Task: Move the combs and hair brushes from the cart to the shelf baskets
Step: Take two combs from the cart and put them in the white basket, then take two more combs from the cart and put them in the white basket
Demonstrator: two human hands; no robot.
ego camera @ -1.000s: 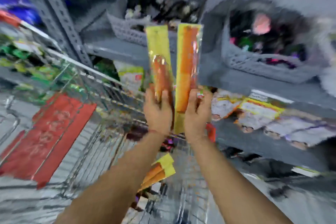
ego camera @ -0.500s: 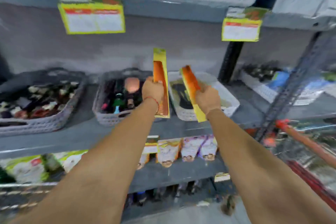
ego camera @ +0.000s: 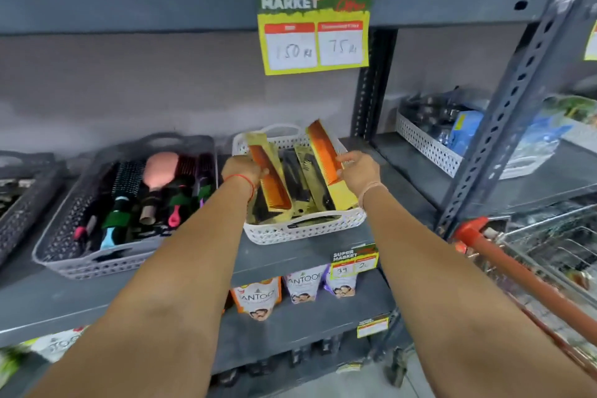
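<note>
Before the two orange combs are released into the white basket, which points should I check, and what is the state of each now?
1. Left hand holds its orange comb: ok.
2. Right hand holds the second orange comb: ok.
3. Both combs are over the white basket: ok.
4. Basket already holds combs, not brushes: ok.
5. Room left for two more: cannot tell.
6. Brushes sit separately in the grey basket: ok.

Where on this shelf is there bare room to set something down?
Bare shelf lies right of the white basket, up to the upright post, and along the front edge below the grey basket. Both baskets are crowded, and the gap between them is narrow.
</note>
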